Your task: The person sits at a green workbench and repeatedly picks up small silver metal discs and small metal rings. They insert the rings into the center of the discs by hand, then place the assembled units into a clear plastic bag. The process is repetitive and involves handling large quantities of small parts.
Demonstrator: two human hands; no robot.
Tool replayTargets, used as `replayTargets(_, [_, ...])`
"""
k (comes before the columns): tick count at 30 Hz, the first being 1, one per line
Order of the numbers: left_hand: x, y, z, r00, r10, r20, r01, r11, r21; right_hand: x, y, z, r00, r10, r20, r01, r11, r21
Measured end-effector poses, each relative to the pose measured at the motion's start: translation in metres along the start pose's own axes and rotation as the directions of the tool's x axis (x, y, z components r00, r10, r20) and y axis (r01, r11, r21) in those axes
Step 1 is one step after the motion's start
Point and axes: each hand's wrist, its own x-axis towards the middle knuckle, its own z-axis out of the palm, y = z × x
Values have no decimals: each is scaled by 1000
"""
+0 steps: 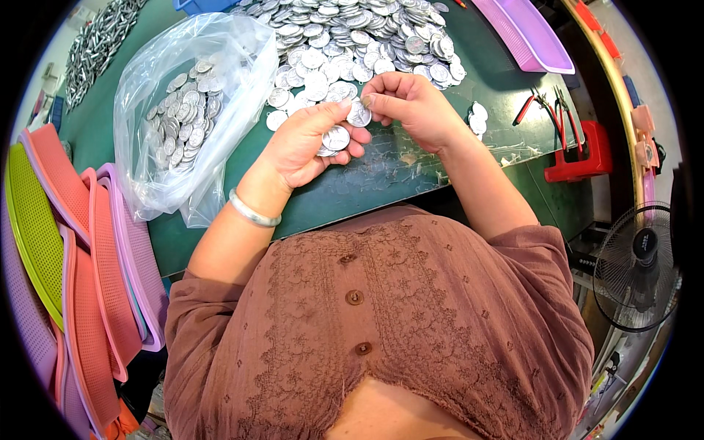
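Note:
Several round silver medallions (336,138) rest in my left hand (312,143), cupped palm up with the thumb over them. One more silver medallion (358,115) is between the two hands, at the left thumb tip. My right hand (405,106) pinches at that medallion's right edge with thumb and forefinger. Just beyond both hands, a large pile of the same silver medallions (345,44) spreads over the green table (403,172). Left of my left hand lies a clear plastic bag (242,81), its mouth spread, with more medallions (187,117) inside.
Purple tray (524,33) at the far right; pliers (539,110) and a red stool-like object (583,154) near the right edge. A few medallions (477,117) lie apart. Stacked plastic baskets (81,242) stand at left, small metal parts (103,44) far left, a black fan (638,264) at right.

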Motion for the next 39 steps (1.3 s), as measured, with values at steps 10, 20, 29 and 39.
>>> replayTargets(10, [3,-3,0,994,64,-84,-64,998,2,2,6,-14,976,-128,-176,65,942,-330])
replayTargets(20, [7,-3,-15,984,124,130,-101,980,-169,1,19,-11,894,-445,-53,157,421,-893])
replayTargets(29, [3,2,-8,951,125,284,-67,976,-205,2,18,-8,904,-426,-43,131,370,-920])
replayTargets(39, [4,0,-7,984,115,138,-107,992,-66,5,15,-14,910,-387,-149,143,630,-764])
